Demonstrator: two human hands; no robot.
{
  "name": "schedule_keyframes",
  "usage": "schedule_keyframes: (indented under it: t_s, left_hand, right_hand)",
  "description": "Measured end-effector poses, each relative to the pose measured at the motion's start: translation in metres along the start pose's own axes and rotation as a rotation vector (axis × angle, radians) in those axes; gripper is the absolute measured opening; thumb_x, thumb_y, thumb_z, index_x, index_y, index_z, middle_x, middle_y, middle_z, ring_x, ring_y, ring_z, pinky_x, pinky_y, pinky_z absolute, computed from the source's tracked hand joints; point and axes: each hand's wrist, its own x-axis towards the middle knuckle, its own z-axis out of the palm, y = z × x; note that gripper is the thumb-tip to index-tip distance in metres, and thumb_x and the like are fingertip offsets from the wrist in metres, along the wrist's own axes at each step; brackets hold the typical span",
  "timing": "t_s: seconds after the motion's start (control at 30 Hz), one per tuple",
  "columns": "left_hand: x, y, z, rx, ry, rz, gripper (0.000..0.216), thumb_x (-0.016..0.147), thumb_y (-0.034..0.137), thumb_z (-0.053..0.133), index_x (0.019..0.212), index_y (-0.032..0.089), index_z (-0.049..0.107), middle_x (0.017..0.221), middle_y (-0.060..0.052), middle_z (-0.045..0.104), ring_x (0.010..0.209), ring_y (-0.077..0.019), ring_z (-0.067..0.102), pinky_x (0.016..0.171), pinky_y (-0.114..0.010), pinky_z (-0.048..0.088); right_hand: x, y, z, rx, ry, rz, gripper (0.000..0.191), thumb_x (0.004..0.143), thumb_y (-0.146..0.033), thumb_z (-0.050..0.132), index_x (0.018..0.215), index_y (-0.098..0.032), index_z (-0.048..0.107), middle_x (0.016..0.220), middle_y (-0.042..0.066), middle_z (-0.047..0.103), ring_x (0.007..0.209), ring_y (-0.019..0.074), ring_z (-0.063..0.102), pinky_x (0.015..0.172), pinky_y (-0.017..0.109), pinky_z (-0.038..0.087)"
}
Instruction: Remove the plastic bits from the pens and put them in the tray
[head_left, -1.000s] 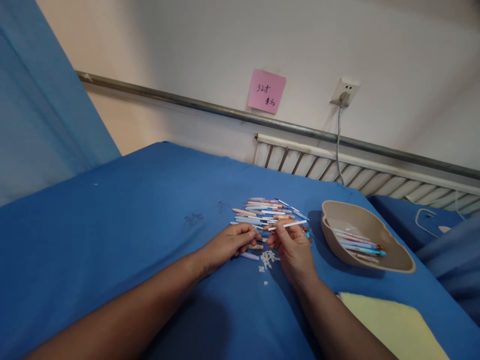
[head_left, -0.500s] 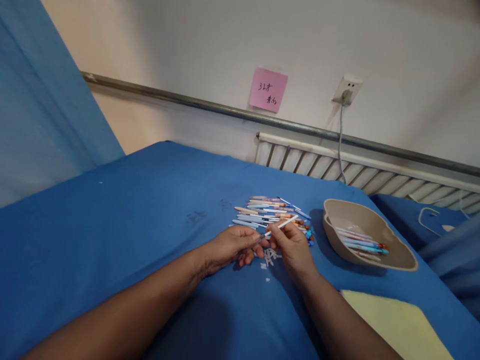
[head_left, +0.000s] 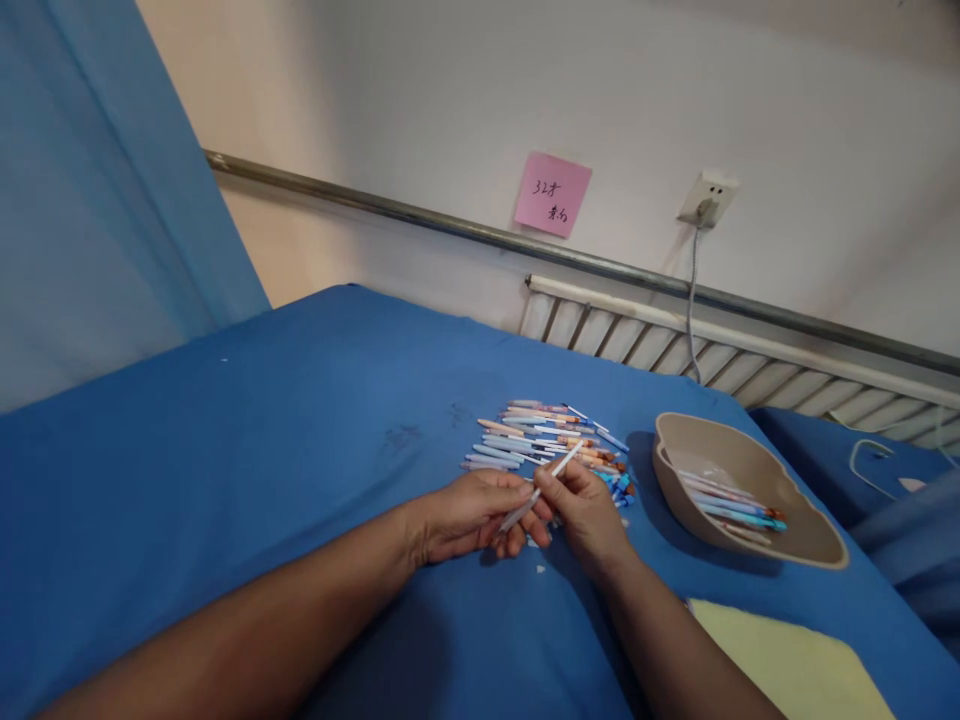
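Observation:
Over the blue cloth, my left hand (head_left: 480, 510) pinches a pale, greyish pen barrel (head_left: 514, 517) that slants down to the left. My right hand (head_left: 589, 505) grips a slim white pen refill (head_left: 571, 455) between thumb and fingers. The refill's lower end meets the upper end of the barrel, and the fingers partly cover the join. Just beyond both hands lies a spread of pen parts (head_left: 499, 441), with pastel barrels, white refills and brown and blue end pieces. Small white bits (head_left: 540, 569) lie under the hands, mostly hidden by them.
To the right stands a beige basin (head_left: 814, 535) with several pens (head_left: 731, 505) in it. A yellow cloth-like sheet (head_left: 787, 660) lies at the lower right. A radiator (head_left: 622, 325), a metal rail (head_left: 450, 222) and a plugged-in cord (head_left: 693, 300) line the wall behind.
The pale barrel now shows below my left fingers, in line with the white refill. The refill has tilted steeper. The hands now cover most of the white bits. The view has shifted slightly.

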Motion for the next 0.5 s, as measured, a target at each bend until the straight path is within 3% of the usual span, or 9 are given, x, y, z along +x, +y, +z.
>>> schedule_keyframes:
  t_s: [0.13, 0.27, 0.5]
  left_hand:
    - [0.0, 0.001, 0.001, -0.022, 0.012, 0.028, 0.028, 0.085, 0.039, 0.059, 0.09, 0.011, 0.065, 0.073, -0.007, 0.069, 0.05, -0.0088, 0.059, 0.044, -0.016, 0.044]
    - [0.0, 0.003, 0.0, -0.003, 0.031, 0.004, 0.028, 0.086, 0.038, 0.058, 0.092, 0.011, 0.065, 0.072, -0.007, 0.069, 0.048, -0.0081, 0.057, 0.043, -0.017, 0.042]
    - [0.0, 0.0, -0.001, 0.032, -0.004, 0.0, 0.031, 0.086, 0.04, 0.057, 0.095, 0.011, 0.065, 0.074, -0.007, 0.069, 0.047, -0.0077, 0.056, 0.043, -0.017, 0.041]
  right_hand:
    - [-0.001, 0.0, -0.002, 0.045, 0.035, -0.011, 0.027, 0.076, -0.046, 0.066, 0.082, -0.02, 0.065, 0.06, -0.003, 0.055, 0.05, 0.0101, 0.045, 0.049, 0.022, 0.036]
    - [0.001, -0.006, -0.007, 0.076, 0.162, -0.112, 0.028, 0.08, -0.045, 0.061, 0.093, -0.021, 0.065, 0.067, -0.003, 0.056, 0.052, 0.0091, 0.046, 0.049, 0.021, 0.036]
    - [0.003, -0.007, -0.008, 0.074, 0.184, -0.14, 0.022, 0.078, -0.04, 0.067, 0.078, -0.019, 0.061, 0.057, -0.006, 0.051, 0.047, 0.007, 0.043, 0.047, 0.02, 0.033]
